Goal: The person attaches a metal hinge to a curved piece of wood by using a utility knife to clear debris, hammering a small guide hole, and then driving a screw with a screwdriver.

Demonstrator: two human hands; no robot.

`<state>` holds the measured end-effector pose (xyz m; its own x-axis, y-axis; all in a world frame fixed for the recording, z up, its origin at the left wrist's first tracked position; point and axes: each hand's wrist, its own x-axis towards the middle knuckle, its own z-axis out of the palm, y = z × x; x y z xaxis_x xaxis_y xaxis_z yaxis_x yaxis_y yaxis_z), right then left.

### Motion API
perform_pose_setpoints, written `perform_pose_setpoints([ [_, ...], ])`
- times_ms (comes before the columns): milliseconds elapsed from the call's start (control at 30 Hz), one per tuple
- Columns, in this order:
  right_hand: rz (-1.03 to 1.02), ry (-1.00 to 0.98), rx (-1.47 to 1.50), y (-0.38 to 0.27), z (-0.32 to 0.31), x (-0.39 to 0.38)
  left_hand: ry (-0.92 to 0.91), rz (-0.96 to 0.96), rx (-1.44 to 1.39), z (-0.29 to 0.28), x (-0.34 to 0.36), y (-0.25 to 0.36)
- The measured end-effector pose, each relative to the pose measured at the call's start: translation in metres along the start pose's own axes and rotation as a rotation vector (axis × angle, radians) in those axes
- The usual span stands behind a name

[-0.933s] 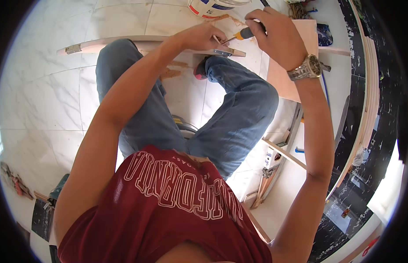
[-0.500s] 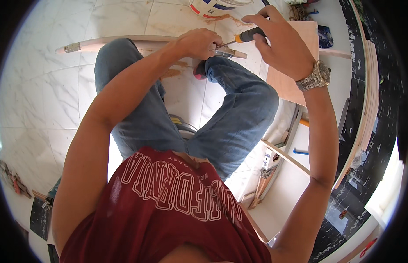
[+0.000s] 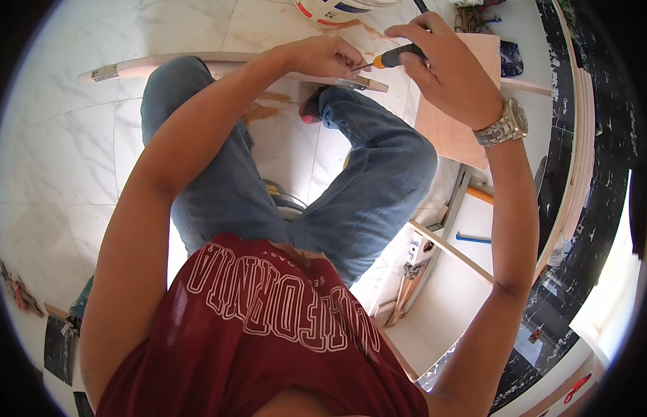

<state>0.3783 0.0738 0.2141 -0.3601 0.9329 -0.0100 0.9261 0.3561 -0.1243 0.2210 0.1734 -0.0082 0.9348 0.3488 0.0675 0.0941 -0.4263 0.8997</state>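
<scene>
My right hand [image 3: 452,73], with a metal watch at the wrist, grips a screwdriver [image 3: 400,55] by its black and yellow handle. Its thin shaft points left. At the shaft's tip the fingers of my left hand [image 3: 328,57] are pinched together; whatever small thing they hold is too hidden to make out. Just below the fingertips is a metal hinge [image 3: 351,83] on the right end of a long, pale wooden strip [image 3: 226,68]. The strip lies across in front of my bent knees, and a second hinge [image 3: 105,72] is at its left end.
A flat wooden board [image 3: 448,135] lies beneath my right forearm. Ahead stands a white bucket [image 3: 337,10]. To the right are a white open frame [image 3: 441,306] with a blue tool [image 3: 473,238] and long stacked strips [image 3: 580,160] along a black marbled surface.
My left hand has risen off the strip's hinged end, its fingers now at the screwdriver tip. My right hand keeps the screwdriver in nearly the same place. The whole view has shifted slightly.
</scene>
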Motion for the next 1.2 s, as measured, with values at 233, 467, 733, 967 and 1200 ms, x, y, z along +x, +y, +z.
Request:
perform_pose_setpoints([
  [233,-0.030,-0.031,-0.165,0.012,-0.001,0.000,0.006,0.035,-0.359,0.002,0.005,0.008],
  [467,0.048,-0.030,-0.158,0.013,0.005,-0.006,-0.062,0.029,-0.390,0.000,0.004,0.012],
  [733,-0.030,-0.090,-0.135,0.013,-0.003,-0.008,0.005,0.033,-0.196,-0.001,0.004,0.007],
  [967,-0.045,-0.045,-0.143,0.016,0.003,-0.007,0.096,0.026,-0.226,0.002,0.004,0.010],
  [1200,-0.163,-0.135,-0.095,0.016,-0.004,-0.009,0.136,0.094,-0.185,0.007,0.005,0.006],
])
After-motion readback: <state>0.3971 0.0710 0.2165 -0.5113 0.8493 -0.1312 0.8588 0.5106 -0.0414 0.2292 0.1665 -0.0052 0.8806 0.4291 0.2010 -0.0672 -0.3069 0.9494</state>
